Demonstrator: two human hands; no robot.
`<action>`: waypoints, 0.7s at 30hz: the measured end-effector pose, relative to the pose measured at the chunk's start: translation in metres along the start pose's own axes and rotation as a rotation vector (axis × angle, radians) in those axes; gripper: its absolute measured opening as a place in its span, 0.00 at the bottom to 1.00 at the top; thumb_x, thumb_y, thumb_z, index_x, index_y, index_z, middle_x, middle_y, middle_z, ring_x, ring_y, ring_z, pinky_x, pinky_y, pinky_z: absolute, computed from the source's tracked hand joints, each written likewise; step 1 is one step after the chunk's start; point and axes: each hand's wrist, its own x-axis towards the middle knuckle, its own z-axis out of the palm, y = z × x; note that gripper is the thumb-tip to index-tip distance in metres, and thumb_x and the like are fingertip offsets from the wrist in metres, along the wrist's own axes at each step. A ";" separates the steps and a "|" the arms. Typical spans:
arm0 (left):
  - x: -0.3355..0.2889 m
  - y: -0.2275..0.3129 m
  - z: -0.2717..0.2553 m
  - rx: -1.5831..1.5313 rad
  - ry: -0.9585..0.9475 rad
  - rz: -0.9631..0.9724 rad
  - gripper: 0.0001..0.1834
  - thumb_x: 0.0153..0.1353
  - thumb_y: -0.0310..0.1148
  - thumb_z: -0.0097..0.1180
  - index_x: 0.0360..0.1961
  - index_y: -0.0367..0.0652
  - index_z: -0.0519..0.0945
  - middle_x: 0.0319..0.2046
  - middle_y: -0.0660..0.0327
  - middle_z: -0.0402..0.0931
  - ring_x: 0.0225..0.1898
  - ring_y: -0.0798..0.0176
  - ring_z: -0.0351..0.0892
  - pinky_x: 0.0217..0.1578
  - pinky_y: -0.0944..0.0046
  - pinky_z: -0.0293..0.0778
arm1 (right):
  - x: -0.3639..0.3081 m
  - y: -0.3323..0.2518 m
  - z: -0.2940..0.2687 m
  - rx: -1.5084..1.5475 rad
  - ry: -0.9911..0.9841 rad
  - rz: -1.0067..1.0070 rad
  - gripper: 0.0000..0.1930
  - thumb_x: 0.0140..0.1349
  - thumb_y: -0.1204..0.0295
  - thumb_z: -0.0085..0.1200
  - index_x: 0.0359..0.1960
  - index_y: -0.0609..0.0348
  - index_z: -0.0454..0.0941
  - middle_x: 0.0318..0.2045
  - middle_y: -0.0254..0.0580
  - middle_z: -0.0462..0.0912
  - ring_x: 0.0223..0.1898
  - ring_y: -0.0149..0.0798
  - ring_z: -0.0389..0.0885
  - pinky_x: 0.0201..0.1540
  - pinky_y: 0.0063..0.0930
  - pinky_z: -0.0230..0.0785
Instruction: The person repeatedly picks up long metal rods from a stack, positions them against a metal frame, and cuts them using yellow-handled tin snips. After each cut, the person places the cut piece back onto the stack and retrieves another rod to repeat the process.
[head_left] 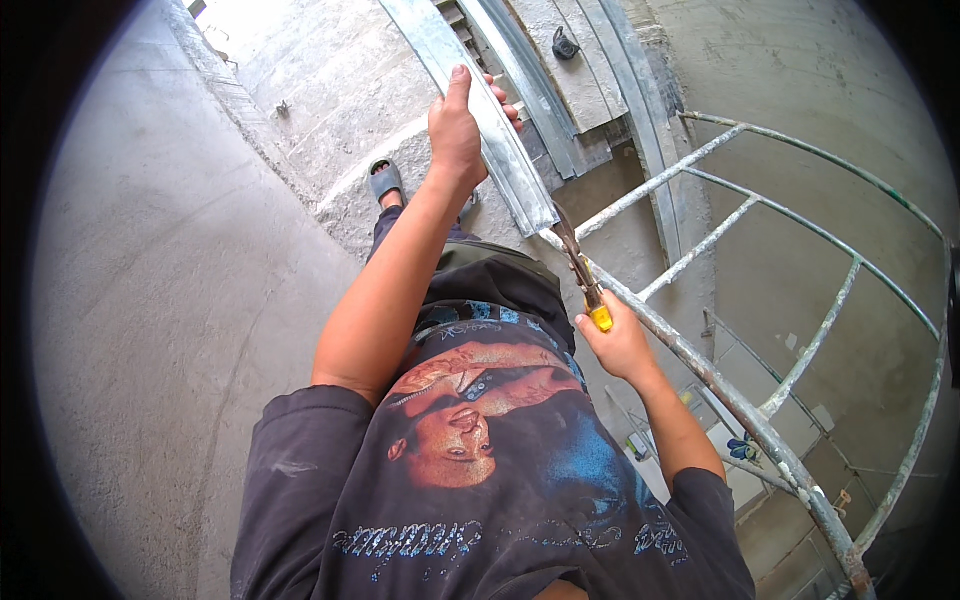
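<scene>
My left hand (pixel 460 135) is closed around a long silver metal channel (pixel 478 110), thumb on its upper face and fingertips round the far edge. The channel slants from the top of the picture down to its near end, in front of my waist. In my right hand (pixel 618 340) is a pair of tin snips (pixel 575 255) with yellow grips. Their dark metal head meets the near right corner of the channel. Whether the blades are apart or together is too small to tell.
A paint-spotted metal scaffold frame (pixel 690 365) rises close on my right, over a drop to a lower level. More metal channels (pixel 520 75) lie ahead, beside a plank (pixel 590 90) with a small black object (pixel 565 43) on it. A concrete wall (pixel 170 250) fills the left.
</scene>
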 end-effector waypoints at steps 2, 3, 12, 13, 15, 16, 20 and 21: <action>0.000 0.001 0.000 0.003 0.003 0.003 0.24 0.76 0.52 0.44 0.49 0.37 0.71 0.31 0.59 0.75 0.28 0.61 0.80 0.31 0.56 0.81 | 0.000 -0.003 -0.003 -0.004 -0.003 -0.017 0.15 0.63 0.64 0.61 0.40 0.63 0.75 0.26 0.57 0.79 0.29 0.58 0.79 0.34 0.44 0.71; -0.001 0.001 -0.002 0.011 0.007 0.005 0.24 0.76 0.52 0.44 0.49 0.37 0.71 0.31 0.59 0.75 0.28 0.61 0.80 0.31 0.56 0.81 | 0.000 -0.005 -0.004 -0.006 -0.007 -0.025 0.15 0.63 0.64 0.61 0.40 0.63 0.75 0.25 0.57 0.79 0.28 0.59 0.79 0.34 0.44 0.71; -0.004 0.005 -0.008 0.014 0.021 -0.014 0.25 0.76 0.53 0.44 0.49 0.37 0.71 0.32 0.60 0.75 0.29 0.62 0.79 0.32 0.57 0.80 | -0.006 -0.004 -0.004 0.021 -0.092 0.060 0.18 0.64 0.63 0.62 0.46 0.64 0.74 0.30 0.54 0.82 0.34 0.50 0.84 0.38 0.42 0.73; -0.007 0.008 -0.007 0.012 0.024 -0.025 0.25 0.76 0.53 0.44 0.49 0.38 0.71 0.32 0.60 0.75 0.29 0.62 0.78 0.33 0.57 0.79 | -0.010 -0.008 -0.007 0.038 -0.139 0.068 0.19 0.64 0.63 0.63 0.48 0.63 0.74 0.33 0.53 0.83 0.36 0.49 0.84 0.40 0.40 0.73; -0.011 0.018 -0.010 -0.004 0.008 -0.022 0.25 0.76 0.53 0.44 0.50 0.38 0.71 0.32 0.61 0.75 0.29 0.63 0.77 0.33 0.58 0.79 | -0.019 -0.018 -0.016 0.073 -0.232 0.086 0.21 0.64 0.63 0.63 0.53 0.62 0.74 0.38 0.51 0.84 0.40 0.47 0.84 0.44 0.37 0.74; -0.012 0.024 -0.011 -0.012 -0.001 -0.021 0.25 0.76 0.53 0.44 0.50 0.38 0.71 0.32 0.61 0.74 0.30 0.63 0.77 0.34 0.58 0.79 | -0.021 -0.014 -0.017 0.079 -0.255 0.062 0.21 0.64 0.64 0.63 0.54 0.61 0.74 0.39 0.49 0.84 0.41 0.45 0.83 0.46 0.36 0.74; -0.015 0.049 -0.019 -0.064 -0.084 0.026 0.26 0.75 0.54 0.45 0.51 0.36 0.70 0.32 0.62 0.72 0.31 0.66 0.73 0.33 0.63 0.75 | -0.020 -0.007 -0.026 0.172 -0.402 0.022 0.21 0.66 0.64 0.62 0.56 0.60 0.74 0.41 0.42 0.83 0.43 0.37 0.81 0.49 0.32 0.73; -0.018 0.054 -0.017 -0.060 -0.091 0.042 0.27 0.75 0.54 0.46 0.52 0.35 0.69 0.33 0.63 0.69 0.31 0.68 0.70 0.32 0.65 0.73 | -0.017 -0.009 -0.026 0.212 -0.448 0.024 0.21 0.66 0.63 0.62 0.56 0.60 0.74 0.41 0.40 0.83 0.43 0.35 0.81 0.49 0.32 0.72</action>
